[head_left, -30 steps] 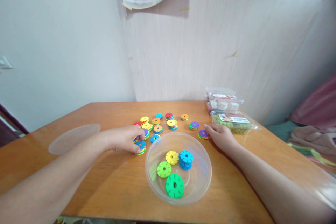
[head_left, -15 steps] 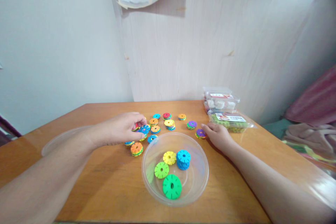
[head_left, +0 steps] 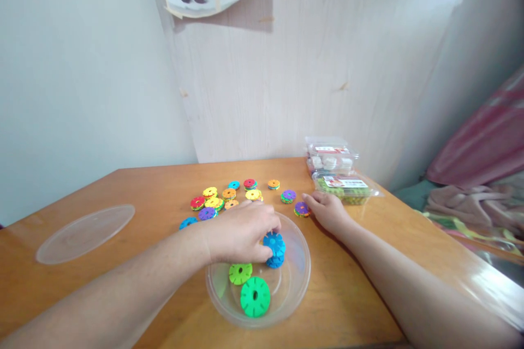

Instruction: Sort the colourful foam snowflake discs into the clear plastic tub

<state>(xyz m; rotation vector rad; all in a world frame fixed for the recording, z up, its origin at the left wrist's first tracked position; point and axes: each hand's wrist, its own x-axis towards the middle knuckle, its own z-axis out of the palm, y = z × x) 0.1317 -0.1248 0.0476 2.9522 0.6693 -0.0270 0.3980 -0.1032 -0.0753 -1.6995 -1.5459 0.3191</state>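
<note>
While the lid (head_left: pixel 85 233) lies flat at far left, off the bowl (head_left: pixel 295 289), disc stacks (head_left: pixel 195 206) fill the worktop (head_left: pixel 73 196) behind the bowl; inside it, 1 light-green disc (head_left: pixel 234 276), 1 green disc (head_left: pixel 262 300) and 1 blue stack (head_left: pixel 275 263) show. Looks like an early stage: most discs outside. Left hand (head_left: pixel 241 232) over the bowl, palm down, thumb and fingers pinching 1 blue disc (head_left: pixel 274 242) at the blue stack's top. Right hand (head_left: pixel 329 211) low, fingers at the edge of 1 purple-topped stack (head_left: pixel 299 209); cannot tell whether gripping.
</note>
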